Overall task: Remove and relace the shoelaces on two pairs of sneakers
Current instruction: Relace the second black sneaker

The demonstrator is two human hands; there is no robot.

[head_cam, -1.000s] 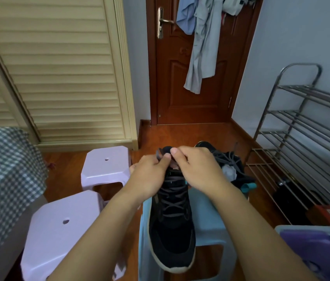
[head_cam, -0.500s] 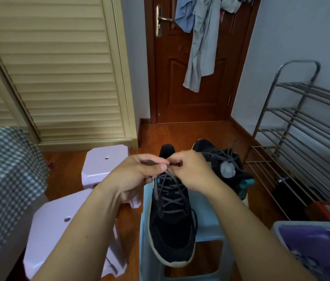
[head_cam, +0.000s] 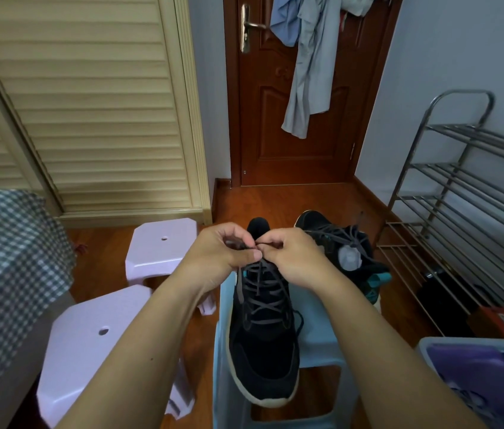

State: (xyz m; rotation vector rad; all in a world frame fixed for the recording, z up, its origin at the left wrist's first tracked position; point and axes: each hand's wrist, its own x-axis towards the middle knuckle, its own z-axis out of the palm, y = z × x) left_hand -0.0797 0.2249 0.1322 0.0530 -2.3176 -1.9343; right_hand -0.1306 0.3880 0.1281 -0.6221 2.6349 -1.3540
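1. At the left edge of the frame lies a checked cloth, with a louvred wardrobe door filling the upper left.
2. Two lilac stools sit left of centre: the near stool at lower left and the far stool above it, both on the wooden floor.
3. My left hand is at the centre of the frame, fingers curled, thumb and forefinger pinching the grey shoelace at the top of the shoe.
4. The black sneaker stands on a pale blue stool in the lower middle, its toe pointing toward me; the lace crosses up its front to my fingers.
5. My right hand touches my left hand just above the shoe's tongue, fingers curled and pinching the same lace.
6. Right of my right hand, a second black sneaker lies on the far end of the stool, with loose lace over it and teal trim showing.
7. A brown door with hanging clothes fills the upper middle.
8. A metal shoe rack stands at the right; a purple-lined bin sits at lower right.
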